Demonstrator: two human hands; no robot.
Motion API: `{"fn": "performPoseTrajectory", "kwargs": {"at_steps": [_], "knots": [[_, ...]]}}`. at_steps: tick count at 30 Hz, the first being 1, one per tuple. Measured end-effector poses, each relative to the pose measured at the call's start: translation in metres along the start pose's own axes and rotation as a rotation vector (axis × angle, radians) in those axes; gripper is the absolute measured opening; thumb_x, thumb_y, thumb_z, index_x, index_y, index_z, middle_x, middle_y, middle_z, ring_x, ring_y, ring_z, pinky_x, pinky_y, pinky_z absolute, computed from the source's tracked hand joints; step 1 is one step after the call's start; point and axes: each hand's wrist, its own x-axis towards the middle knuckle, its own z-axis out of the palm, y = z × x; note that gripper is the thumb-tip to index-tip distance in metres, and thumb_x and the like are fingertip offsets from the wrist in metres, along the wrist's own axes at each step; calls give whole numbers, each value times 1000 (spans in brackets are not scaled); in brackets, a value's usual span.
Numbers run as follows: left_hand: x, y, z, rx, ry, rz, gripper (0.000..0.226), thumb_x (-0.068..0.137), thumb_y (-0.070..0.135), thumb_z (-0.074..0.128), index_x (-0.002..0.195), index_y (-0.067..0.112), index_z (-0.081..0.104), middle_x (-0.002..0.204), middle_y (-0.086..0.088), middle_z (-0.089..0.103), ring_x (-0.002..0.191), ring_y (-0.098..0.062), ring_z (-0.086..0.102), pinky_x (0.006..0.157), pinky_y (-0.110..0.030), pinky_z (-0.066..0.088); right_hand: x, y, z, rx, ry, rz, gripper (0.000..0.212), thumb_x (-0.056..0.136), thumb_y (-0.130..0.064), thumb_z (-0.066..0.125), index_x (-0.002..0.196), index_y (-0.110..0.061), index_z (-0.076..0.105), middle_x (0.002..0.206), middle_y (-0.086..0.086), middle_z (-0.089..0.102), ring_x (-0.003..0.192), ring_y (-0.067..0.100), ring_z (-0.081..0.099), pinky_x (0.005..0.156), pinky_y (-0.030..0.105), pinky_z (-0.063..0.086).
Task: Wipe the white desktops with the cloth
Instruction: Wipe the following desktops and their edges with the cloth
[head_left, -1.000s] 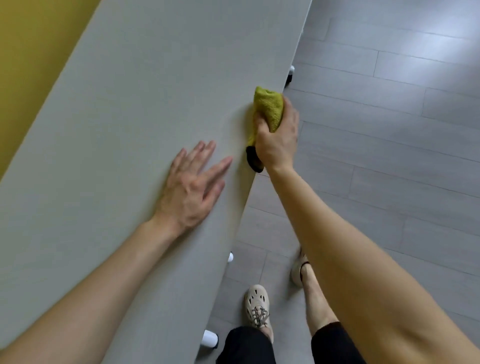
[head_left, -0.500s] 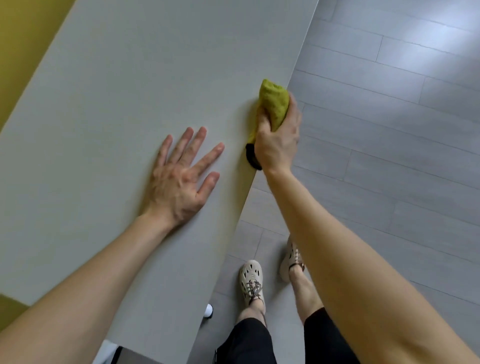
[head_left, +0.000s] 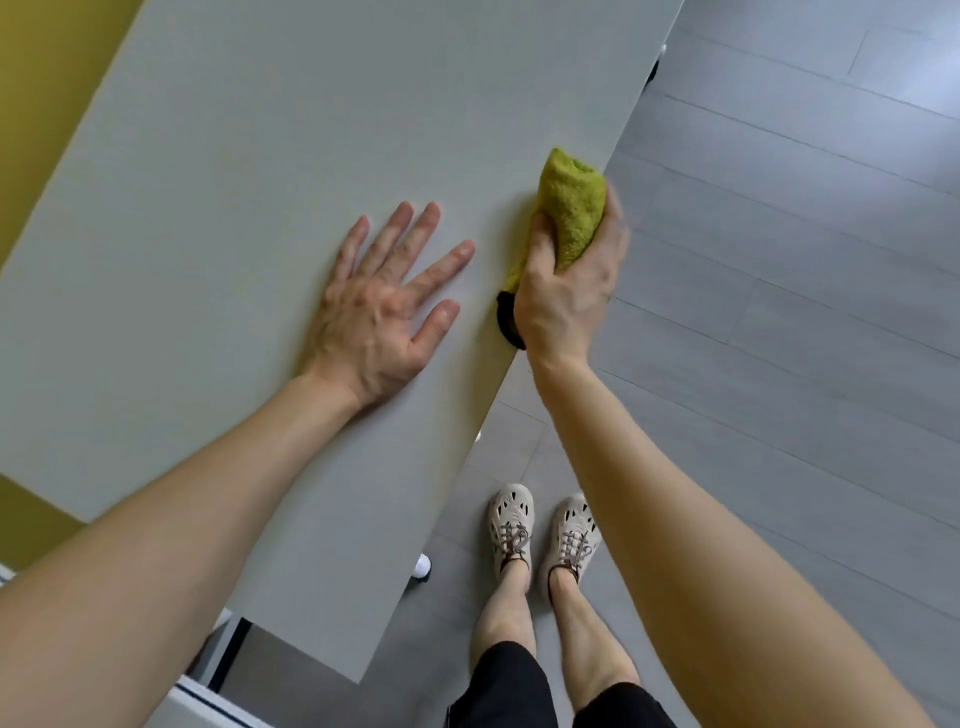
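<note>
Matt bench, fuzzy cloth, softly sheened floor.
The bench (head_left: 260, 156) top is smooth, matt and pale grey, like laminate, with a faint straight grain. The cloth (head_left: 571, 208) is a nubby yellow-green pile fabric with a black patch at its lower end. The floor (head_left: 779, 312) is smooth grey planks with a soft sheen. The shoes (head_left: 511, 519) look like matt cream moulded foam with corded laces.

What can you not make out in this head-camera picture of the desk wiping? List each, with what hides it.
Right hand fingertips: head view, wrapped behind the cloth.
Cloth's black end: head view, mostly covered by the right hand.
Desktop far end: head view, cut off by the top edge.
Desk underframe: head view, hidden beneath the desktop.
</note>
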Motion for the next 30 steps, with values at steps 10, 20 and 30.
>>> {"fn": "performPoseTrajectory", "kwargs": {"at_steps": [10, 20, 30], "knots": [[-34, 21, 3, 3, 27, 0, 57, 111, 51, 41, 167, 38, 40, 180, -4, 23, 168, -25, 19, 133, -60, 17, 7, 6, -28, -88, -57, 6, 64, 95, -20, 70, 156, -15, 47, 146, 4, 53, 133, 12, 53, 110, 18, 41], [-29, 21, 4, 26, 43, 11, 56, 112, 49, 39, 167, 37, 41, 180, -4, 26, 167, -26, 21, 132, -61, 18, -144, 21, -72, -30, -269, -19, 65, 98, -9, 74, 156, -15, 45, 149, -1, 52, 141, 7, 51, 117, 18, 37], [-32, 20, 3, -33, 151, -23, 51, 107, 47, 52, 150, 22, 61, 160, -15, 52, 151, -37, 47, 128, -54, 29, -106, 13, -32, 57, -16, 81, 62, 96, -19, 72, 154, -20, 51, 148, -2, 58, 140, 12, 55, 121, 41, 42]]}}
